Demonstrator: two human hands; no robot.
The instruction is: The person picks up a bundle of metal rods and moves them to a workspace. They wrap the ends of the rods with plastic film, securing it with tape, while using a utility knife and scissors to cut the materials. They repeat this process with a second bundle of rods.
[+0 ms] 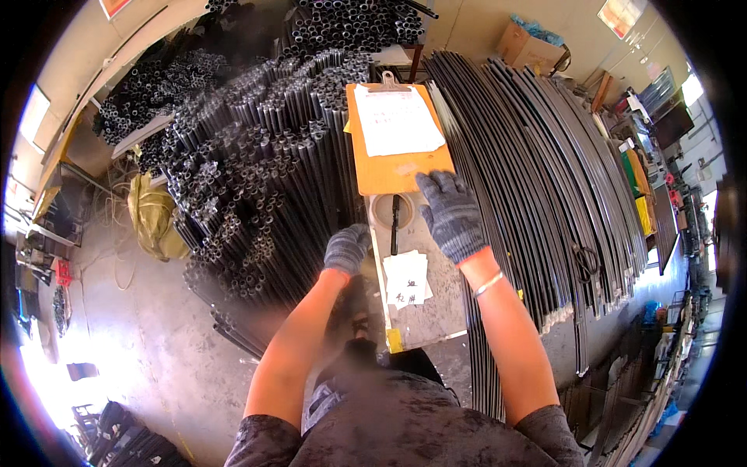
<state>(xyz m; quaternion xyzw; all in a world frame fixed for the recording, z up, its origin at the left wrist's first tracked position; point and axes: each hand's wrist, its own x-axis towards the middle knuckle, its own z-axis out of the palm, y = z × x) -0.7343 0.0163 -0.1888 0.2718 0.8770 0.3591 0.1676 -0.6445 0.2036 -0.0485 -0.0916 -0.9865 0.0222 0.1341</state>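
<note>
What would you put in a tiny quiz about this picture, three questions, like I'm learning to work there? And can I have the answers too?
1. Look and compare: which is nearer the orange clipboard, the left hand or the right hand?

2. True or false: in this view, the black pen lies between the clipboard and the small white papers.

3. Pick one: what colour are the gloves?
A) red
B) grey
C) yellow

Key: 1. The right hand; it is at the clipboard's lower right corner. 2. True. 3. B, grey.
</note>
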